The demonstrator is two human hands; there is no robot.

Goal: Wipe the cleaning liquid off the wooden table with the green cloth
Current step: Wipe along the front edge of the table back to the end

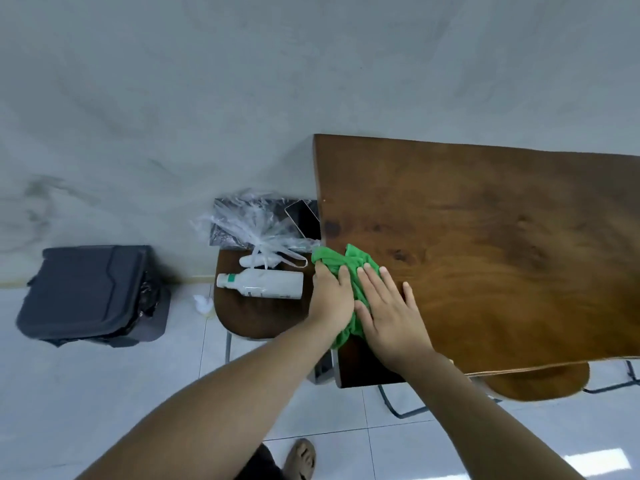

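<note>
The green cloth lies bunched at the left edge of the wooden table, near its front corner. My left hand presses flat on the cloth's left part, right at the table's edge. My right hand lies flat on the cloth's right part, fingers spread and pointing away from me. The cloth shows between and beyond both hands. I cannot make out any liquid on the wood.
A low dark stool stands left of the table with a white bottle lying on it, a clear plastic bag and a phone. A dark lidded bin stands on the tiled floor at left. A wall rises behind.
</note>
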